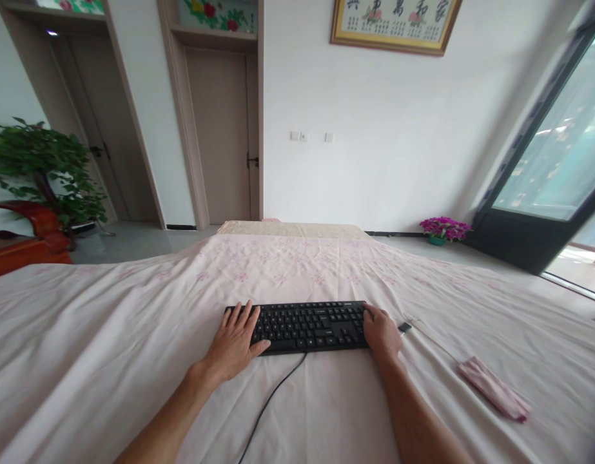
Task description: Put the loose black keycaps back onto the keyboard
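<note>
A black keyboard [307, 327] lies flat on a pale pink flowered cloth [345, 406], and a black cable [273, 394] runs from under its near edge towards me. My left hand [236, 338] rests on the keyboard's left end, fingers spread over the keys and thumb near the front edge. At the opposite end, my right hand [381, 332] has its fingers curled round the keyboard's right edge; its thumb is mostly hidden. Just right of that hand is a small dark piece [404, 328] whose kind I cannot make out.
A thin pale cord [435, 341] leads towards a folded pink cloth bundle [495, 390] on the right. Beyond the covered surface stand purple flowers [445, 229], a leafy plant [40, 167] and a red wooden chair [29, 235]. Two doors [220, 129] are in the far wall.
</note>
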The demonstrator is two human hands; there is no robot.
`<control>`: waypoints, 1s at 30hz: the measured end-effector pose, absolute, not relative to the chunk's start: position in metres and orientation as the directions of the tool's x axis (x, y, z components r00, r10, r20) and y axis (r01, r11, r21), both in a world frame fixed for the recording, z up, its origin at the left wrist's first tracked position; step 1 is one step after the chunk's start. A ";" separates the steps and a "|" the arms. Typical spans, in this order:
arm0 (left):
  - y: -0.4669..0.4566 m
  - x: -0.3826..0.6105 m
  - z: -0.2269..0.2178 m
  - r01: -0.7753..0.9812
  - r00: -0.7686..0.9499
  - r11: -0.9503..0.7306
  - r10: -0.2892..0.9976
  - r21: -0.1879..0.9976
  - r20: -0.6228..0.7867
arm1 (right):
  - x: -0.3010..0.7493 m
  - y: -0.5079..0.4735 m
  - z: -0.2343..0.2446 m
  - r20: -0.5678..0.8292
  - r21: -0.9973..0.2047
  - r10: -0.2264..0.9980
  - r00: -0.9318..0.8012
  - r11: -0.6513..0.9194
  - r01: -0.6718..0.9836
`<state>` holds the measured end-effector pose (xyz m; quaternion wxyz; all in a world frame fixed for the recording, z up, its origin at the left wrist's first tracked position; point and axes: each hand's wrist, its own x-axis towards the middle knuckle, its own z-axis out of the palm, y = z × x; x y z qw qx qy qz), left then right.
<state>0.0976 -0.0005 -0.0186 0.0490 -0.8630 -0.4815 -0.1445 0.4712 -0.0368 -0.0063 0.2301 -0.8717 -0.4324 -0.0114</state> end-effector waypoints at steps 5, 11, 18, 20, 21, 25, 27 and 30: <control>0.000 0.096 -0.019 0.843 0.509 -0.537 0.820 0.043 0.263 | 0.470 -0.037 -0.005 0.205 -0.409 0.748 0.631 -0.520 0.750; -0.001 0.096 -0.014 0.834 0.523 -0.549 0.819 0.059 0.236 | 0.470 -0.036 -0.005 0.210 -0.419 0.741 0.638 -0.521 0.743; -0.001 0.096 -0.011 0.838 0.512 -0.540 0.827 0.077 0.232 | 0.469 -0.037 -0.005 0.212 -0.411 0.743 0.634 -0.521 0.748; -0.002 0.097 -0.011 0.842 0.505 -0.534 0.831 0.081 0.234 | 0.469 -0.037 -0.004 0.209 -0.409 0.745 0.633 -0.522 0.749; -0.002 0.097 -0.011 0.843 0.501 -0.531 0.833 0.084 0.233 | 0.469 -0.037 -0.004 0.209 -0.407 0.746 0.633 -0.522 0.750; -0.002 0.099 -0.010 0.847 0.492 -0.523 0.840 0.098 0.230 | 0.469 -0.037 -0.004 0.214 -0.403 0.748 0.628 -0.518 0.754; -0.004 0.100 -0.010 0.845 0.496 -0.526 0.839 0.100 0.224 | 0.469 -0.037 -0.005 0.214 -0.398 0.752 0.623 -0.515 0.759; -0.008 0.103 -0.008 0.848 0.495 -0.521 0.844 0.096 0.205 | 0.470 -0.036 -0.007 0.225 -0.392 0.750 0.622 -0.515 0.763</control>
